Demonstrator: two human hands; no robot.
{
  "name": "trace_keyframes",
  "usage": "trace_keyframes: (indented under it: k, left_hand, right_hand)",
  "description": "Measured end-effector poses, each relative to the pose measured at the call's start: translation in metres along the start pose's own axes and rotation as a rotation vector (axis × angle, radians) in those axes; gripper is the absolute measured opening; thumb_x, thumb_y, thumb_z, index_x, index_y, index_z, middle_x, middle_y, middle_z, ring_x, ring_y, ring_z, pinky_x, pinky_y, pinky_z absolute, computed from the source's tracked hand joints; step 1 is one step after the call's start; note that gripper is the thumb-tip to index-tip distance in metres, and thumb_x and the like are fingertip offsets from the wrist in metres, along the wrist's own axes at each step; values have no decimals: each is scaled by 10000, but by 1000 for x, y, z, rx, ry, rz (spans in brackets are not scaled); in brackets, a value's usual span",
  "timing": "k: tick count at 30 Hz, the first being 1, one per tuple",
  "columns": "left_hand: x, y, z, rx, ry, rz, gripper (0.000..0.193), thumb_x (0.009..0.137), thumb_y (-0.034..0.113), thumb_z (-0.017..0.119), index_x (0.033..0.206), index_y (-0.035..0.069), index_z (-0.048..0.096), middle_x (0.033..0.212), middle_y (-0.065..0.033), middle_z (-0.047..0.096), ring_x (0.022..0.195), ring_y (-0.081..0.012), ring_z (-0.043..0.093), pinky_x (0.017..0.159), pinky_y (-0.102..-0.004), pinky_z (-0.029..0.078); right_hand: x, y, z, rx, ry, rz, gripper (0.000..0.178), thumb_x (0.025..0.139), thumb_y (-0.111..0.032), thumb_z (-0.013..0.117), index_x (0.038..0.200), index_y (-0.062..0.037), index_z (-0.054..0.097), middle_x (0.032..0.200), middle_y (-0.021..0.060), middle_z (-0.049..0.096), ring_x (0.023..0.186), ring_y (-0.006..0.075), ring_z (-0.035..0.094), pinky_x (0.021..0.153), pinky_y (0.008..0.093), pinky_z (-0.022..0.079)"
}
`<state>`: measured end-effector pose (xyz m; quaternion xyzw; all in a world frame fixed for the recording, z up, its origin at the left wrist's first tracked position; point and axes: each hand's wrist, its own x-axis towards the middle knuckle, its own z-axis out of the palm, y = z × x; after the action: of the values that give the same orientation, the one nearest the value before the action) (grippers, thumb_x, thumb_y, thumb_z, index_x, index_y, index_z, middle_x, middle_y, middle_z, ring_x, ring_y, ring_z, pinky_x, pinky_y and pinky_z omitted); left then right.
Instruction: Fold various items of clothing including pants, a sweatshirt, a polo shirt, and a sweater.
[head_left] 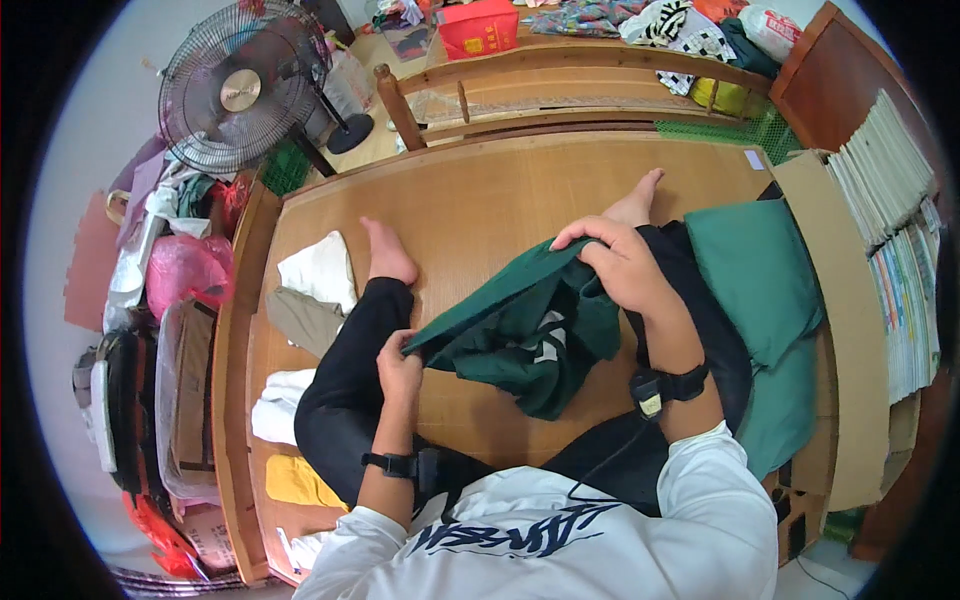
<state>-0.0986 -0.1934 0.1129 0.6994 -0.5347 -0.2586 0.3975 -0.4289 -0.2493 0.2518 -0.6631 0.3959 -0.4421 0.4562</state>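
Note:
A dark green garment [530, 340] with a white print hangs between my two hands, its upper edge stretched in a slanting line over the wooden board. My left hand [401, 372] is closed on the lower left corner of that edge. Higher up and farther right, my right hand [620, 262] pinches the other end between thumb and fingers. The lower part of the cloth droops in loose folds, and I cannot tell what kind of garment it is. Both wrists carry black straps with small devices.
Folded white cloth [320, 272], beige cloth [303, 320] and yellow cloth [300, 482] lie along the left. Green cushions [755, 285] rest at right beside a cardboard box [835, 330] and stacked books [905, 300]. A black fan [240, 90] stands far left; a wooden rail [570, 65] crosses the far end.

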Motion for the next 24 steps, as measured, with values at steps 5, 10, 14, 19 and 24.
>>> trace_keyframes:
  k: [5, 10, 14, 19, 24]
  left_hand:
    - [17, 21, -47, -83, 197, 197, 262, 745, -131, 470, 936, -8, 600, 837, -52, 604, 793, -127, 562, 736, -235, 435]
    - [17, 77, -100, -188, 453, 404, 275, 760, -116, 471, 998, -11, 559, 899, -50, 587, 800, -127, 562, 729, -234, 451]
    - [7, 121, -127, -223, 509, 569, 284, 773, -107, 460, 1037, -17, 512, 944, -75, 559, 821, -140, 566, 732, -224, 458]
    - [-14, 138, -152, -181, 607, 624, 247, 819, -24, 482, 1065, -12, 497, 948, -84, 551, 805, -135, 560, 697, -212, 461]
    - [-18, 131, -183, -116, 574, 592, 227, 869, 69, 473, 1091, 25, 483, 829, -48, 564, 696, -98, 547, 570, -189, 432]
  right_hand:
    - [-6, -17, -14, -45, 94, -87, 228, 733, 13, 430, 898, 25, 588, 860, 86, 595, 850, 160, 547, 784, 262, 426]
    - [-10, -21, -29, -408, 159, -233, 194, 708, 41, 463, 869, 30, 570, 819, 144, 589, 835, 256, 559, 788, 318, 431]
    - [-9, -23, -31, -424, 194, -292, 170, 677, 52, 458, 808, 3, 556, 770, 139, 586, 845, 297, 552, 1094, 494, -29]
    - [-21, -38, -33, -558, 312, -387, 199, 675, 56, 505, 848, -22, 564, 786, 116, 597, 819, 303, 573, 1094, 521, 54]
    - [-36, -54, -40, -573, 338, -440, 215, 709, -22, 565, 917, -72, 581, 865, 81, 610, 890, 284, 567, 992, 642, 102]
